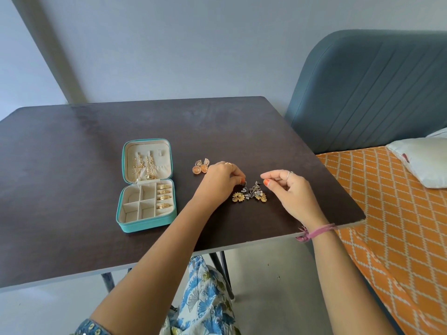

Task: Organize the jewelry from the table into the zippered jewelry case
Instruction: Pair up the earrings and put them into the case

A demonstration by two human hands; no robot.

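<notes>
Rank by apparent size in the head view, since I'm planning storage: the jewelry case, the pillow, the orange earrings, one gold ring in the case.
1. Jewelry case and pillow: unsure, pillow partly cut off
2. Orange earrings
3. Gold ring

A dark table (96, 131) carries an open teal case (145, 223), two orange earrings (200, 169) beside it, and a tangled jewelry heap (250, 194).
</notes>
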